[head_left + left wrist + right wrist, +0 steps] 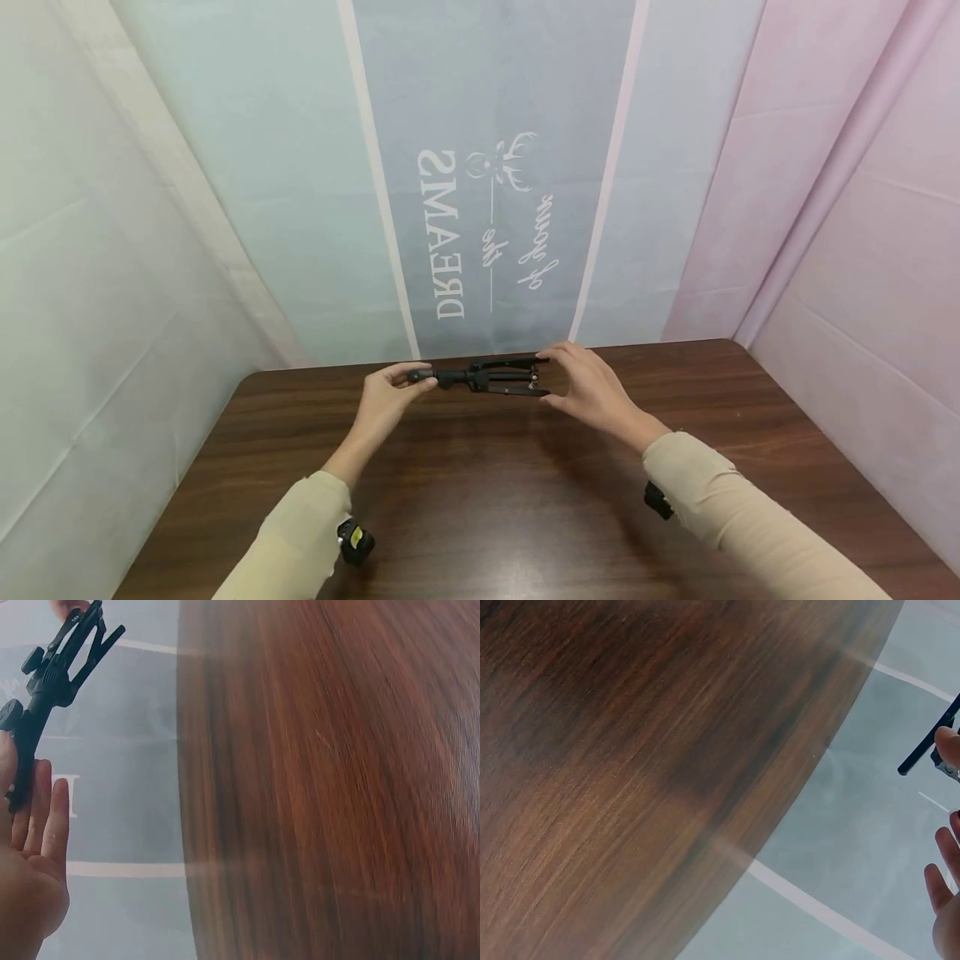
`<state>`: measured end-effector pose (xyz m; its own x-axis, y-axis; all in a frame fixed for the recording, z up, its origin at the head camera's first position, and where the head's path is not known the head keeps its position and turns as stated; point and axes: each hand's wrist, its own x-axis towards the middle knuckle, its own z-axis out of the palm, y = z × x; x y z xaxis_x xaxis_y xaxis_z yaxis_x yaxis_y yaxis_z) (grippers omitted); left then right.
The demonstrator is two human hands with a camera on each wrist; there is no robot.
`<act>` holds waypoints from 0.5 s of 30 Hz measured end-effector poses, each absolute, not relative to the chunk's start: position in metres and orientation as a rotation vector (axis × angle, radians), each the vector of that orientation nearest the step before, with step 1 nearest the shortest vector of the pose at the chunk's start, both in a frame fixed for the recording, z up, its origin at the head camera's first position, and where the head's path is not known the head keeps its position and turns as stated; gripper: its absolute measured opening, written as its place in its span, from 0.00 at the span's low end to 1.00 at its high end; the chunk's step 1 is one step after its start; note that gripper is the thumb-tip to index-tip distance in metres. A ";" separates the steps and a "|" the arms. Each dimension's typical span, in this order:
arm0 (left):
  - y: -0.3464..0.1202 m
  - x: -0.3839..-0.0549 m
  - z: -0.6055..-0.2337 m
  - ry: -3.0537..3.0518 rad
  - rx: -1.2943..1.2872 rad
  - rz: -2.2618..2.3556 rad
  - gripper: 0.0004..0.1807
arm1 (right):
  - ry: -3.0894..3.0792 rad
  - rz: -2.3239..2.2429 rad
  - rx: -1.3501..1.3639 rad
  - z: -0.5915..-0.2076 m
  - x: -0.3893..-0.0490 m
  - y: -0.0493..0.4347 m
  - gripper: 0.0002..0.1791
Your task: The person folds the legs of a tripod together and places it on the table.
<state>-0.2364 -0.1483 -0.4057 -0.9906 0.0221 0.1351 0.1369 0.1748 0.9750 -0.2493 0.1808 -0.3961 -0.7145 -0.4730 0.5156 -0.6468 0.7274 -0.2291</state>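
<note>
A small black tripod [478, 380] is held sideways between both hands over the far part of the table, its legs partly spread. My left hand [381, 406] pinches the head end of the tripod between thumb and fingers. At the other end, my right hand [596, 392] holds the leg tips, thumb on the near leg and fingers on the far one. The left wrist view shows the tripod [52, 686] with round knobs on its side. In the right wrist view one leg [928, 742] and part of the right hand [946, 930] show at the edge.
Below the hands is a dark brown wooden table [480, 500] with rounded far corners. Behind it hangs a pale blue-grey cloth [495, 75] with mirrored white lettering, and light fabric walls [97, 292] stand on both sides. Each sleeve carries a small black wrist camera [356, 542].
</note>
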 end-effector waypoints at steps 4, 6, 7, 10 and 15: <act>-0.151 -0.240 -0.408 -2.433 -0.202 -1.830 0.20 | -2.539 0.532 0.861 -0.399 -0.250 0.181 0.36; -0.152 -0.241 -0.411 -2.488 -0.220 -1.748 0.18 | -2.556 0.515 0.868 -0.402 -0.251 0.181 0.36; -0.153 -0.242 -0.412 -2.513 -0.227 -1.709 0.17 | -2.563 0.504 0.872 -0.404 -0.251 0.180 0.36; -0.154 -0.245 -0.421 -2.585 -0.253 -1.604 0.15 | -2.572 0.476 0.883 -0.412 -0.252 0.179 0.36; -0.155 -0.245 -0.436 -2.744 -0.313 -1.408 0.15 | -2.589 0.436 0.894 -0.426 -0.252 0.177 0.36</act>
<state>-0.2447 -0.1553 -0.4364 -0.9788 0.1599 0.1282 0.1974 0.5675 0.7994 -0.2523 0.1774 -0.4262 -0.7320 -0.5251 0.4341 -0.6382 0.7515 -0.1673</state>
